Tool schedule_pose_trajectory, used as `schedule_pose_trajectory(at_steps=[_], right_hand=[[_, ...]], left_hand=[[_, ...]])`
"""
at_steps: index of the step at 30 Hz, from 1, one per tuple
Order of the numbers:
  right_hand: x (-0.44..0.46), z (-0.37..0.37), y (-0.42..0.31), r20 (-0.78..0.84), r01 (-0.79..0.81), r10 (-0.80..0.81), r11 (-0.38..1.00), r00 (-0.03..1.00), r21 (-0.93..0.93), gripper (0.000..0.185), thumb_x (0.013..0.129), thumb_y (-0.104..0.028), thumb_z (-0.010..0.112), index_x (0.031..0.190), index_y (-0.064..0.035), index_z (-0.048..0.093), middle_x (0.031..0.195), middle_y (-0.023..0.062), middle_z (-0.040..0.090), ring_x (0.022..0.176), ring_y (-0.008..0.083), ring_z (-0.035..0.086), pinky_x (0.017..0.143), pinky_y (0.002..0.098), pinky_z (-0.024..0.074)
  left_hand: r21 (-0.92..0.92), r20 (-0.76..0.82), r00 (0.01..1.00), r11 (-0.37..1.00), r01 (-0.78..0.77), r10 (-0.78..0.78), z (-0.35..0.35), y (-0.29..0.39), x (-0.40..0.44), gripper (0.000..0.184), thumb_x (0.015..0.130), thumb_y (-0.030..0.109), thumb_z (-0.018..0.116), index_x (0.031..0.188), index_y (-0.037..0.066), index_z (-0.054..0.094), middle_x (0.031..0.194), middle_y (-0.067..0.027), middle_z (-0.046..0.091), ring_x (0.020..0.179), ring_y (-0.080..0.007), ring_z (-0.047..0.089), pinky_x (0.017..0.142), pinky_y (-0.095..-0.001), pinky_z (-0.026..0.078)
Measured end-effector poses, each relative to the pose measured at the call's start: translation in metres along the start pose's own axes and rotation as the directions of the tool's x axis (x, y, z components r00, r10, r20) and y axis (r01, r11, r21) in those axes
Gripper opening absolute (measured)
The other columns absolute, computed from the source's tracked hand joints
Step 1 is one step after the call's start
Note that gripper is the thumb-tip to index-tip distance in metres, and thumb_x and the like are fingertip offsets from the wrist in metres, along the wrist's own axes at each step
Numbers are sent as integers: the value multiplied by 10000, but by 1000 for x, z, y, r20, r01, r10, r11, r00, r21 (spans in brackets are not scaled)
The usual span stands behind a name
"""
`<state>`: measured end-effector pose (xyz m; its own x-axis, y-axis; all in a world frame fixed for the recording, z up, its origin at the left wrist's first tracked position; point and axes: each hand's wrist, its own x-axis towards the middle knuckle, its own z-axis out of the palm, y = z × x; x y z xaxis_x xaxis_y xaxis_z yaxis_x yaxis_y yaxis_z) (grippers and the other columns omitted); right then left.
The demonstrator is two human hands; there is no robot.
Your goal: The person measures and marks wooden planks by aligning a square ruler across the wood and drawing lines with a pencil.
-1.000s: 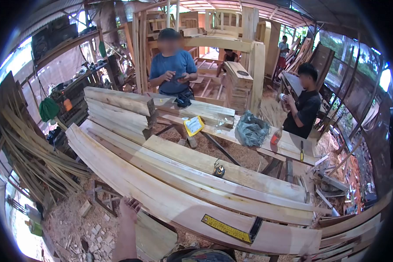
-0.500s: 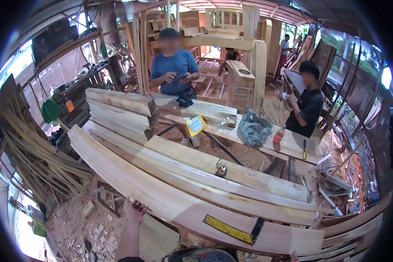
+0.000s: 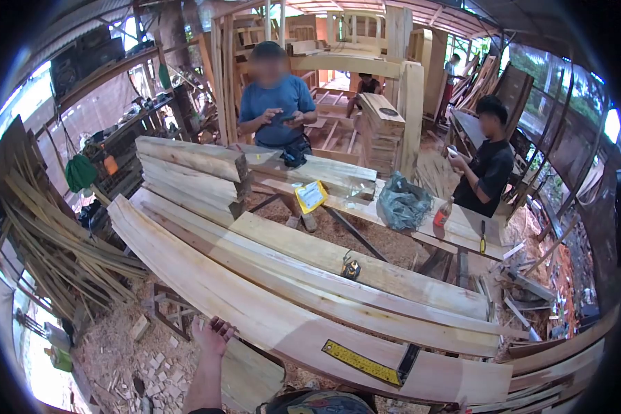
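My left hand (image 3: 214, 337) is at the near edge of a long, wide plank (image 3: 269, 314), palm up. Its thumb stands apart from the loosely bent fingers, which are at or just below the edge; whether they touch it I cannot tell. A yellow-bladed try square (image 3: 362, 361) with a dark stock lies flat towards the plank's right end. At the bottom edge, a small pinkish patch by the plank may be a fingertip of my right hand; the rest is out of sight. Behind, a tape measure (image 3: 350, 268) rests on another board (image 3: 407, 284).
Stacked thick timbers (image 3: 190, 176) stand at the left. A further bench (image 3: 466, 224) holds a yellow packet (image 3: 311, 196), a grey plastic bag (image 3: 403, 201), a red-labelled bottle (image 3: 441, 214) and a chisel-like tool (image 3: 483, 237). Two people (image 3: 277, 107) (image 3: 490, 159) stand beyond; wood scraps (image 3: 160, 372) litter the floor.
My left hand has loosened at the plank's edge: its thumb has moved off the wood and out to the left, and the hand has dropped slightly. The plank and square stay put.
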<state>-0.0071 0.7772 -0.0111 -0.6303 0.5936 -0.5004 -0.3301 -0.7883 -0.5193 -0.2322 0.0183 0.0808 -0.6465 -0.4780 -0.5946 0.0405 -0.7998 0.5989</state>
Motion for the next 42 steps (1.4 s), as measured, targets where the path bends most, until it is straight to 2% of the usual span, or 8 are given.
schedule_pose_trajectory(at_steps=[7, 13, 16, 22, 26, 30, 38, 42], right_hand=[[-44, 81, 2, -58, 10, -14, 997, 998, -73, 393, 1003, -437, 687, 960, -49, 723, 686, 73, 694, 382, 120, 462, 340, 242, 387], [-31, 55, 1, -56, -9, 5, 997, 998, -75, 425, 1016, -466, 658, 909, -56, 695, 692, 62, 677, 385, 124, 463, 326, 246, 367], [-13, 12, 1, 92, -16, 31, 986, 995, -164, 429, 1022, -466, 648, 872, -64, 652, 668, 49, 641, 400, 123, 472, 322, 245, 360], [-14, 36, 3, -101, -46, 44, 999, 994, -18, 415, 1019, -460, 648, 904, -62, 630, 672, 33, 592, 444, 127, 482, 335, 235, 369], [25, -31, -7, 112, -351, 336, 920, 935, 172, 452, 994, -485, 678, 1105, -49, 631, 858, 104, 653, 551, 137, 553, 354, 232, 404], [-2, -4, -4, -12, -129, 129, 992, 992, -1, 384, 984, -433, 678, 1071, -61, 632, 836, 90, 639, 556, 137, 552, 375, 242, 406], [-21, 38, -4, -65, -24, 12, 982, 998, -189, 250, 964, -328, 677, 1003, -84, 634, 793, 61, 611, 568, 135, 551, 419, 262, 409], [-24, 48, -7, -77, 12, -36, 957, 996, -290, 185, 954, -275, 677, 969, -96, 635, 771, 46, 597, 573, 134, 550, 441, 272, 410]], left_hand=[[-39, -39, 999, 999, -4, 2, 3, -3, -2, 753, 979, 769, 362, 1043, 52, 584, 928, -97, 586, 874, -314, 620, 783, -516, 602], [-64, -26, 1000, 998, -13, 11, 0, -5, -1, 745, 992, 739, 345, 1073, 45, 602, 939, -96, 600, 875, -318, 623, 818, -547, 603], [-59, -35, 999, 998, -18, 16, -1, -5, 3, 740, 995, 731, 339, 1077, 46, 609, 934, -91, 606, 875, -321, 627, 821, -555, 601], [-55, -49, 998, 998, -42, 39, 0, -9, 1, 715, 992, 702, 357, 1092, 44, 618, 940, -85, 614, 857, -303, 616, 832, -533, 584], [-86, -28, 999, 995, -39, 37, -3, -12, 3, 714, 990, 689, 367, 1139, 34, 611, 964, -85, 609, 876, -295, 608, 843, -519, 579], [-95, -51, 998, 995, -44, 40, -1, -12, 3, 693, 995, 682, 370, 1119, 41, 603, 938, -84, 604, 856, -303, 606, 840, -535, 574], [-32, -105, 993, 998, -57, 53, 1, -14, 9, 575, 978, 635, 437, 1092, 92, 589, 926, -67, 596, 792, -303, 588, 821, -533, 550], [172, -87, 937, 932, -319, 337, 10, -20, 6, 314, 991, 379, 542, 1106, 89, 575, 990, -54, 596, 810, -216, 570, 785, -430, 530]])
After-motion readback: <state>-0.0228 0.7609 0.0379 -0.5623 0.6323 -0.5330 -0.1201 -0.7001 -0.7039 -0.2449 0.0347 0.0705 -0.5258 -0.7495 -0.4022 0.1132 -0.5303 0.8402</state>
